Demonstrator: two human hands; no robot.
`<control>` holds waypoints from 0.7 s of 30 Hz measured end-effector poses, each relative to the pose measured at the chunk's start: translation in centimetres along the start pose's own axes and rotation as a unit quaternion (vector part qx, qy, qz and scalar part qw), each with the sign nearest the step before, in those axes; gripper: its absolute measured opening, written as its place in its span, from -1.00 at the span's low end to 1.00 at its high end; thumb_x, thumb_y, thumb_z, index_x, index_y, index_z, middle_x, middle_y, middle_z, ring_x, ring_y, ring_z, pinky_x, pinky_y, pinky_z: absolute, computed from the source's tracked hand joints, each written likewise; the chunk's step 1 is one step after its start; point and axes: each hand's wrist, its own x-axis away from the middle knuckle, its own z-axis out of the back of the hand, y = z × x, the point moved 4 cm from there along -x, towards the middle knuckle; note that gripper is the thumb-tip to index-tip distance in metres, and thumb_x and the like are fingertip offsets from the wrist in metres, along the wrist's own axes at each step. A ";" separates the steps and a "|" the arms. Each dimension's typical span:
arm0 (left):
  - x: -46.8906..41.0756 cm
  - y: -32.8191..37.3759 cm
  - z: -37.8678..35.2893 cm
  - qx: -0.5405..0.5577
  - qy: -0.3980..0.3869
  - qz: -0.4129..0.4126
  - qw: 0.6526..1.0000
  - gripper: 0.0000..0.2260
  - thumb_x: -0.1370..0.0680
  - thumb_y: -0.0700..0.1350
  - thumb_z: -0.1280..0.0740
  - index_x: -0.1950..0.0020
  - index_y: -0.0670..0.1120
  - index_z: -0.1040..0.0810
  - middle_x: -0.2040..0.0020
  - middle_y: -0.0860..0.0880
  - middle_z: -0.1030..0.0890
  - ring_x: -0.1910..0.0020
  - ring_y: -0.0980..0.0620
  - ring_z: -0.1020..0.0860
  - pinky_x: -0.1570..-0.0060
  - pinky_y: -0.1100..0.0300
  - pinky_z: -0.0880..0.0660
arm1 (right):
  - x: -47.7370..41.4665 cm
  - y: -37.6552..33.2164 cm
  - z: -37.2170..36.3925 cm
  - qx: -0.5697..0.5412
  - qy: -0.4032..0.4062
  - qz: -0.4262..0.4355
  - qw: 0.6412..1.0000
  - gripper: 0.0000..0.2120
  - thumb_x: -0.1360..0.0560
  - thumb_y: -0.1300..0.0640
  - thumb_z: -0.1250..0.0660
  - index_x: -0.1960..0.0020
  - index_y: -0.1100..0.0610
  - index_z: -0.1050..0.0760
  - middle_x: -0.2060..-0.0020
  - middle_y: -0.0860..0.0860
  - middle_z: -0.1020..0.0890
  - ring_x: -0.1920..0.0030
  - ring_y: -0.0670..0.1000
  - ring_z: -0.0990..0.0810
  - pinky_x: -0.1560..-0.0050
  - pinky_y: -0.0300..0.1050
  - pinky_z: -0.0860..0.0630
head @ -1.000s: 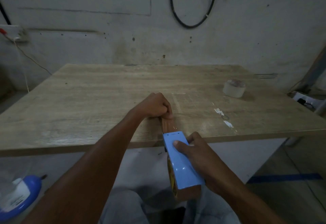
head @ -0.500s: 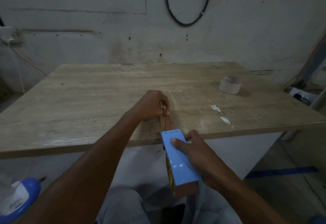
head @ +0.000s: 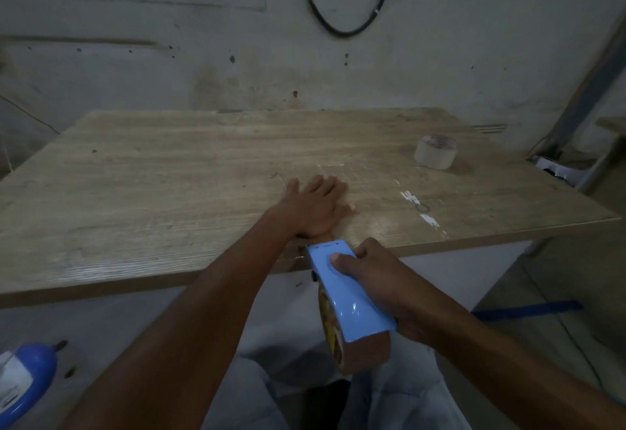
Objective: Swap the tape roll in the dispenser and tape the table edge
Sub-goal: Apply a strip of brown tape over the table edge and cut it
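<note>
Near the lower centre of the frame, the person's right hand (head: 382, 280) is wrapping closed around the blue tape dispenser (head: 342, 290), thumb pressing on its top face, with the brown tape roll (head: 364, 353) sitting in its lower end. The dispenser's nose is meeting the near edge of the wooden table (head: 169, 192) at mid-frame, and the body is hanging down below the tabletop toward the person's lap. Just above it, the left hand (head: 315, 207) is lying flat and open on the tabletop, fingers spread, holding nothing; it appears to be pressing down the tape end, though the strip itself is mostly hidden under the palm and wrist.

Several things could be going wrong from here. If the flat hand is lifting or sliding before the adhesive is bonding, a pull on the dispenser is likely to peel the strip back off the wood. If the dispenser is tilting sideways while it is being drawn over the edge, the tape is likely to be creasing or running crooked. Pulling too hard could be dragging the strip loose; too little tension could be leaving bubbles at the corner. The left wrist is sitting very close to the dispenser's nose, where a cutter would be, so a slip could be catching it.

A second, pale tape roll (head: 435, 152) is resting at the right of the tabletop, well apart from both hands.
</note>
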 end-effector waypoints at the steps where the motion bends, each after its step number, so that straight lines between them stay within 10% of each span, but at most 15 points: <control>1: -0.1 -0.1 0.0 -0.001 0.005 -0.001 1.000 -0.40 -0.63 0.27 0.14 -0.62 0.04 0.06 -0.64 0.00 0.08 -0.60 -0.04 0.13 -0.47 -0.31 0.13 | 0.0 -0.1 0.0 -0.002 0.001 -0.002 1.000 -0.78 -0.59 0.04 -0.33 -0.06 0.15 -0.36 0.23 0.06 -0.60 0.59 -0.18 -0.59 0.62 -0.37 -0.40; 7: 0.1 -0.2 0.1 -0.012 0.031 -0.006 0.999 -0.41 -0.64 0.25 0.13 -0.61 0.01 0.02 -0.64 -0.03 0.04 -0.60 -0.06 0.08 -0.46 -0.32 0.08 | 0.0 -0.3 -0.3 0.033 0.014 -0.008 0.999 -0.80 -0.58 0.01 -0.34 0.10 0.04 -0.34 0.18 0.02 -0.57 0.36 -0.09 -0.58 0.56 -0.32 -0.42; 21: 0.0 -0.3 -0.1 -0.003 0.048 -0.008 0.999 -0.42 -0.64 0.26 0.12 -0.60 0.02 -0.02 -0.64 -0.03 0.01 -0.60 -0.08 0.07 -0.46 -0.34 0.09 | 1.6 0.5 -1.1 0.000 0.023 -0.027 0.999 -0.86 -0.61 0.11 -0.31 -0.06 0.12 -0.37 0.23 0.04 -0.58 0.59 -0.22 -0.58 0.62 -0.38 -0.41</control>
